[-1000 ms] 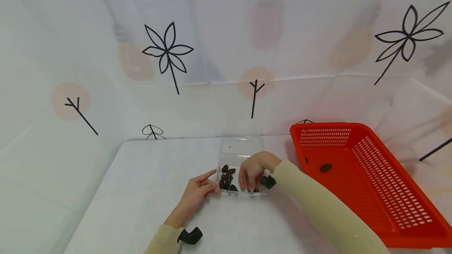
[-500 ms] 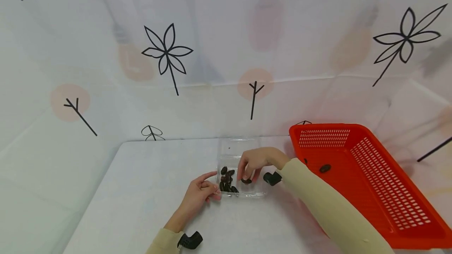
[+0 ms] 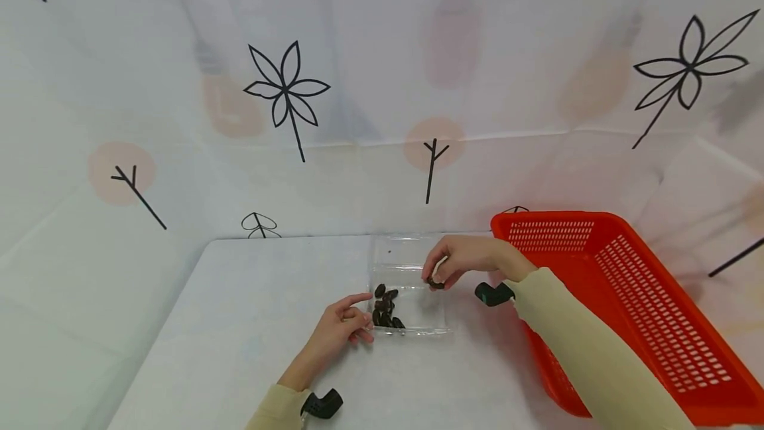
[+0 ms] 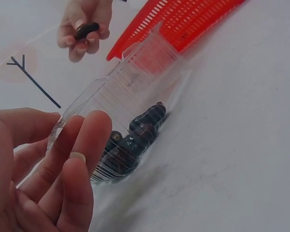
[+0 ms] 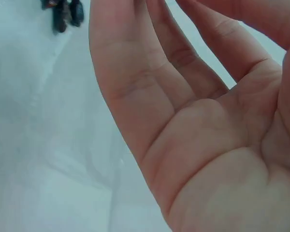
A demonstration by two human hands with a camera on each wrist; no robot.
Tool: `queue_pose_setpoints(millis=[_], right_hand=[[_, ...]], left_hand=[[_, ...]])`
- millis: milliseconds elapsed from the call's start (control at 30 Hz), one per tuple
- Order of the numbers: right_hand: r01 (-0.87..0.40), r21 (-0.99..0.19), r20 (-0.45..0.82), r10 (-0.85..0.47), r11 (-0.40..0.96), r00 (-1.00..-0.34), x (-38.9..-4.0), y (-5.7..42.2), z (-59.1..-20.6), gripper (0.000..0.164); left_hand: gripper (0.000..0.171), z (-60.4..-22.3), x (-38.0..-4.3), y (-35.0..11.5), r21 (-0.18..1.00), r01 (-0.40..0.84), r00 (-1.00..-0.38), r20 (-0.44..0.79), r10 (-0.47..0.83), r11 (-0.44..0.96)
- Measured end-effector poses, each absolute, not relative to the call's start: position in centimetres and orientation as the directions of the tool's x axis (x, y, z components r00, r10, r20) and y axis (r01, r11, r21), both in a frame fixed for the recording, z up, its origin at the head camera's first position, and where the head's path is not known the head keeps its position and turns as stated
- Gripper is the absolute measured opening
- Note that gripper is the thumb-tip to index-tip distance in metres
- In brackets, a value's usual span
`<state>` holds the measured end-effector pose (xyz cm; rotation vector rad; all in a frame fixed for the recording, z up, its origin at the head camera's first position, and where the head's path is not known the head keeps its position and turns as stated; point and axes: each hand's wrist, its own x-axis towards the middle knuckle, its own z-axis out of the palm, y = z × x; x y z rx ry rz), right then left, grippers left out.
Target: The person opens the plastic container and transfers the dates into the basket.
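Note:
A dark brown, oval date is pinched between the thumb and fingers of my right hand, over the right side of a clear plastic box. In the left wrist view the date shows dark and glossy in the fingertips. Several more dates lie bunched along the box's left side, seen through its ribbed wall in the left wrist view. My left hand rests at the box's left edge, its fingers touching the wall. The right wrist view shows mostly the palm; the held date is hidden there.
The box's clear lid is folded back behind it. A red plastic basket with slotted sides stands at the right, partly covered by my right sleeve. A white cloth covers the table, and a patterned sheet hangs behind.
My right hand has lifted a date from the right part of the box and moved up and to the right with it. My left hand has stayed by the box's left edge.

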<state>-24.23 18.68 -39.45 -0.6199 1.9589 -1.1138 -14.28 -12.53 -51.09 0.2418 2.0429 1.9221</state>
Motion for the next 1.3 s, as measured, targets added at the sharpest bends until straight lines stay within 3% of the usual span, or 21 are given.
queue_pose_setpoints(millis=[400,667,1033,1300], right_hand=[[-0.048,-0.902,-0.246,-0.601,0.43,-0.76,-23.0,28.5,-37.3,0.025],[-0.046,-0.875,-0.219,-0.479,0.482,-0.85,-20.8,35.5,-38.2,0.028],[0.029,-0.817,-0.302,-0.385,0.576,-0.872,-19.0,42.2,-42.7,0.033],[0.087,-0.803,-0.366,-0.373,0.589,-0.853,-18.7,44.1,-44.7,0.034]], left_hand=[[0.049,-51.5,-15.0,-13.1,0.993,-0.07,-0.913,-0.101,0.395,0.092],[0.047,-51.5,-15.7,-13.0,0.993,-0.049,-0.879,-0.093,0.468,0.105],[0.044,-51.3,-15.8,-13.3,0.993,-0.024,-0.866,-0.076,0.494,0.112],[0.041,-51.6,-15.7,-13.2,0.993,0.015,-0.877,-0.044,0.479,0.118]])
